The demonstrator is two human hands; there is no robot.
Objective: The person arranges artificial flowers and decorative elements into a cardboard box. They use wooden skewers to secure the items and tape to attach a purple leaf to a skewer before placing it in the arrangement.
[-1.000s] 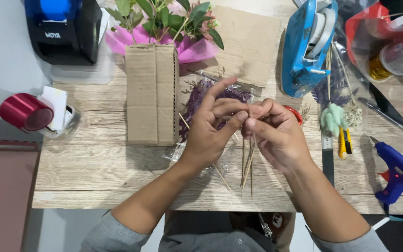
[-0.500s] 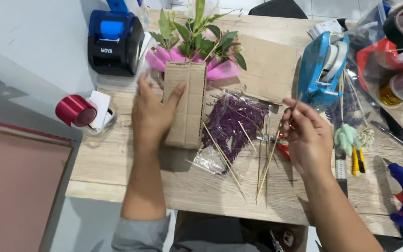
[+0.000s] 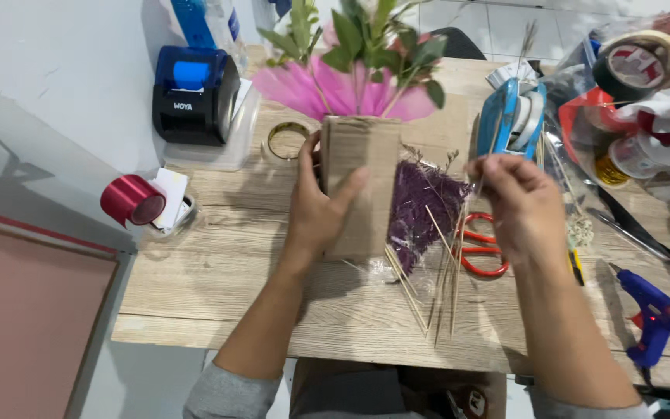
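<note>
Fingers of the left hand [image 3: 316,213] wrap a brown corrugated cardboard sleeve [image 3: 360,182] (pink paper and green leaves above it); just beside, the right hand [image 3: 515,203] pinches thin wooden skewers [image 3: 447,283] hanging toward the wooden table [image 3: 219,279].

Matt corrugated cardboard sleeve [image 3: 360,182], thin wooden skewers [image 3: 447,275], glossy red ribbon roll [image 3: 132,200], seemingly laminate wood-grain tabletop [image 3: 226,287].

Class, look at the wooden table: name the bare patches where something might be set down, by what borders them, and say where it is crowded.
Bare wood lies on the table between the red tape roll and the left hand, down to the near edge, and along that edge below the skewers. It is crowded right of the cardboard piece: scissors, right hand, tape rolls, blue glue gun.
</note>
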